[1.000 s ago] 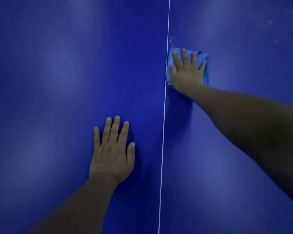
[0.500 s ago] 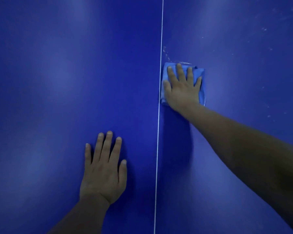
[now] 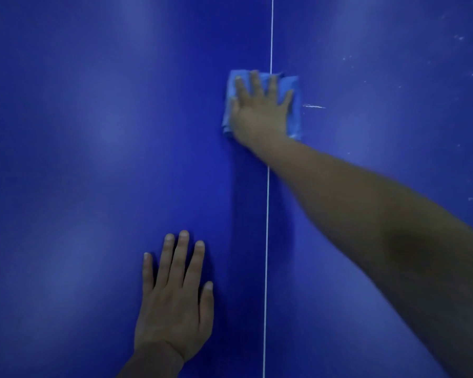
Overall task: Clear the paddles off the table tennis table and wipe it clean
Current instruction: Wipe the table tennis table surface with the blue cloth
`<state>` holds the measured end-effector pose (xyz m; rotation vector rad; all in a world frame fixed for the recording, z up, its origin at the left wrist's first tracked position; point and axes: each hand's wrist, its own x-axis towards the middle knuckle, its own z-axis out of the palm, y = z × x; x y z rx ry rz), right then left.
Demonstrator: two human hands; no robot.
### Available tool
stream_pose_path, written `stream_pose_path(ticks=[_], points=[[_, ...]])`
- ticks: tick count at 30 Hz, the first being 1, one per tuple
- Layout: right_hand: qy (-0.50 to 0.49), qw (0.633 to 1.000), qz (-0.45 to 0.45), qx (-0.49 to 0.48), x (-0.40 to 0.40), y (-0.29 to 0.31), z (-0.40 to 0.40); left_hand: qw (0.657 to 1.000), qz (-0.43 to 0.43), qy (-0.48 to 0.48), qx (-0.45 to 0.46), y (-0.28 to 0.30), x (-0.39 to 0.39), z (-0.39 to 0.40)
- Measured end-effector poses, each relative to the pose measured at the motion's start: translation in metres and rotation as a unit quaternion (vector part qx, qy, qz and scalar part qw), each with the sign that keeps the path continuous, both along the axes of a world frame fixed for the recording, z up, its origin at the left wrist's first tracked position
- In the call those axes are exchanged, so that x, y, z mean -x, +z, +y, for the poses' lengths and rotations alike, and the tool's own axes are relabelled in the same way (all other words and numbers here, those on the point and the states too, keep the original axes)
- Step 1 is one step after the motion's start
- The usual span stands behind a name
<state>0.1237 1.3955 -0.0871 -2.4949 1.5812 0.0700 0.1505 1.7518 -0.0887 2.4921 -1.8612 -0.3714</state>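
Observation:
The dark blue table tennis table [image 3: 79,132] fills the whole view, split by a thin white centre line [image 3: 267,241]. My right hand [image 3: 260,113] presses flat, fingers spread, on a folded light blue cloth [image 3: 295,105] that straddles the line in the upper middle. My left hand [image 3: 175,301] lies flat on the bare table to the left of the line, near the bottom, holding nothing. No paddles are in view.
A short white smear [image 3: 314,106] sits just right of the cloth. Small white specks [image 3: 459,38] dot the table's upper right. Soft light reflections streak the left half.
My right hand has slid the cloth to the left, from right of the centre line to across it, uncovering the white smear. My left hand stays planted.

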Motion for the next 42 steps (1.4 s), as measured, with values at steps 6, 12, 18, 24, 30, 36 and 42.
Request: stream_pose_path(ticks=[6, 12, 18, 24, 30, 36, 42], points=[[-0.304, 0.953, -0.009, -0.009, 0.195, 0.013, -0.096, 1.0, 0.005, -0.002, -0.004, 0.0, -0.001, 0.001], [-0.21, 0.977, -0.01, 0.03, 0.151, 0.0, -0.04, 1.0, 0.003, 0.0, -0.009, 0.0, 0.001, 0.0], [-0.105, 0.994, 0.027, 0.023, 0.177, 0.0, -0.073, 1.0, -0.006, 0.0, 0.009, -0.005, 0.0, 0.003], [-0.143, 0.99, 0.0, 0.02, 0.237, 0.006, -0.021, 1.0, 0.0, 0.004, 0.015, -0.002, -0.001, 0.001], [0.101, 0.995, 0.012, 0.012, 0.283, -0.003, 0.154, 1.0, 0.01, 0.005, 0.01, -0.001, 0.001, 0.002], [-0.107, 0.994, 0.017, 0.015, 0.241, 0.003, -0.055, 1.0, -0.002, 0.005, 0.015, -0.002, 0.001, 0.002], [0.131, 0.988, 0.066, 0.056, 0.243, 0.004, 0.036, 1.0, 0.009, 0.012, 0.014, -0.001, 0.001, 0.002]])
